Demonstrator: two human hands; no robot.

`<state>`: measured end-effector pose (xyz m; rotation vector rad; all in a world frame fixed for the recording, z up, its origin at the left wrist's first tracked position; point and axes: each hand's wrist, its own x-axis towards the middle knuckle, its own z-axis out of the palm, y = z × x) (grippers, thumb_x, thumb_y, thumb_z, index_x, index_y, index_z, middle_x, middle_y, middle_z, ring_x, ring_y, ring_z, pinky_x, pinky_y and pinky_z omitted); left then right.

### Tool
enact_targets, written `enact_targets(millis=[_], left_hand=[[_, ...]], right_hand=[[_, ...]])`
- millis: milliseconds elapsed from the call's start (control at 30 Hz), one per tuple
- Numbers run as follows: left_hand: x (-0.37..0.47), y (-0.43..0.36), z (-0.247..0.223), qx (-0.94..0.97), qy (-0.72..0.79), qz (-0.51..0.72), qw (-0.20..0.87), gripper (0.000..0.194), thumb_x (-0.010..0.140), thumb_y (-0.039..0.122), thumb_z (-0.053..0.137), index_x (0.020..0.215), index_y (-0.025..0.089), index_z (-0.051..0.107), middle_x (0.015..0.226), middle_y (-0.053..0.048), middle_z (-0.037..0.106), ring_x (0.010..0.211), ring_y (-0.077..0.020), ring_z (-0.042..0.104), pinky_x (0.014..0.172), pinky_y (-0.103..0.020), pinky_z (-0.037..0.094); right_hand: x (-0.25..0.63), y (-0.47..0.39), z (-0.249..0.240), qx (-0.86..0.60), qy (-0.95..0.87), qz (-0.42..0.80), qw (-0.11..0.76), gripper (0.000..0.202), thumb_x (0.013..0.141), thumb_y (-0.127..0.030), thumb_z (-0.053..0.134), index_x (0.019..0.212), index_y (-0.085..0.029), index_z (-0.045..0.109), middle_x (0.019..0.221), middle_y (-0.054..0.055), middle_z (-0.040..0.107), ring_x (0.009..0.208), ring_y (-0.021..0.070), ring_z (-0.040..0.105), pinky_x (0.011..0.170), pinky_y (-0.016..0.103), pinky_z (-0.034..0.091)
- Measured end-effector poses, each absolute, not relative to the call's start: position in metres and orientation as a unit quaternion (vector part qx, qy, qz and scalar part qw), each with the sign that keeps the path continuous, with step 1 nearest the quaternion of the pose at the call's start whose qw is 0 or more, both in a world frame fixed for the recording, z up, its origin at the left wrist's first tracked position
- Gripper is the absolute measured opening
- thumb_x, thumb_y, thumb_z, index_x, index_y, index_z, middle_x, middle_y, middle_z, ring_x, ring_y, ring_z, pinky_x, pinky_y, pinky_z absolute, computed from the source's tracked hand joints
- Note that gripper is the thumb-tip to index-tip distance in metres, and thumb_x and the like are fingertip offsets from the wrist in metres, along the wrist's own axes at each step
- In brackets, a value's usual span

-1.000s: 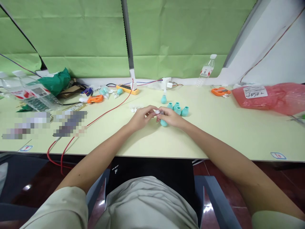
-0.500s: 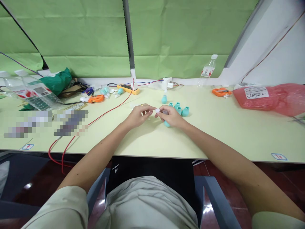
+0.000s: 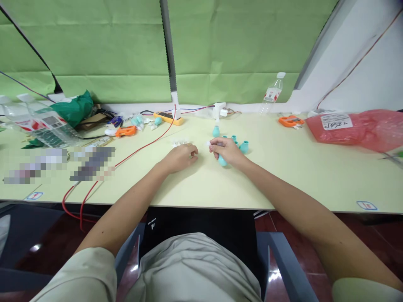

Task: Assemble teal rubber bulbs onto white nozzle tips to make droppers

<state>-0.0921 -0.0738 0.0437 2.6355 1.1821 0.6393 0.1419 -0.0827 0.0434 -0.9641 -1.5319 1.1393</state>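
Note:
My right hand (image 3: 228, 150) pinches a small white plastic piece (image 3: 208, 144) between thumb and fingertips. Below that hand shows a teal bulb (image 3: 222, 161); whether the hand also grips it I cannot tell. My left hand (image 3: 181, 157) is low over the table, its fingers loosely bent and apart, with nothing visible in them. Just beyond it lies a row of small white pieces (image 3: 180, 143). Several teal bulbs with open necks (image 3: 244, 147) stand behind my right hand, partly covered by it. Farther back, another teal bulb (image 3: 216, 131) stands upright with a whitish tip.
Behind are a yellow multimeter (image 3: 168, 118), a white socket (image 3: 219, 110) and a clear bottle (image 3: 272, 94). A red cable (image 3: 141, 147) crosses the table on the left. Orange tools (image 3: 126, 131) and large bottles (image 3: 47, 121) lie left; a red bag (image 3: 343, 128) lies right.
My left hand has drawn away from the white piece, leftward and slightly down, uncovering the row of white pieces. My right hand still holds its piece in nearly the same place.

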Motion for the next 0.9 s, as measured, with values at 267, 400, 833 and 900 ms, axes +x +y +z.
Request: enact_targets(millis=[267,400,833,900], left_hand=[[-0.084,-0.071,0.041,0.859,0.386,0.294,0.165,0.013,0.087,0.027,0.062,0.085,0.021,0.073,0.084,-0.004,0.073,0.072,-0.0175,0.063,0.068,-0.030,0.049],[-0.077,-0.077,0.048,0.766,0.359,0.446,0.293,0.020,0.087,0.038,0.071,0.095,0.019,0.073,0.083,-0.004,0.072,0.069,-0.0149,0.064,0.058,-0.027,0.052],[-0.067,-0.095,0.057,0.760,0.299,0.485,0.312,0.028,0.085,0.046,0.076,0.089,0.018,0.077,0.091,-0.008,0.069,0.074,-0.0143,0.062,0.053,-0.025,0.056],[-0.067,-0.097,0.058,0.765,0.293,0.485,0.307,0.027,0.086,0.046,0.076,0.089,0.019,0.078,0.090,-0.008,0.069,0.075,-0.0145,0.062,0.054,-0.025,0.056]], right_hand=[[0.140,-0.085,0.043,-0.381,-0.647,0.475,0.459,0.019,0.076,-0.032,0.076,0.086,-0.018,0.069,0.071,-0.001,0.063,0.049,0.0095,0.051,0.046,0.026,0.045],[0.140,-0.088,0.046,-0.376,-0.653,0.481,0.447,0.017,0.075,-0.031,0.075,0.083,-0.019,0.068,0.071,-0.001,0.063,0.051,0.0097,0.051,0.047,0.026,0.044],[0.143,-0.089,0.046,-0.346,-0.655,0.512,0.435,0.024,0.076,-0.038,0.078,0.090,-0.018,0.071,0.074,0.000,0.065,0.056,0.0113,0.055,0.052,0.027,0.046],[0.144,-0.089,0.047,-0.343,-0.655,0.517,0.432,0.026,0.077,-0.040,0.078,0.091,-0.018,0.071,0.071,0.000,0.064,0.056,0.0116,0.055,0.053,0.028,0.046]])
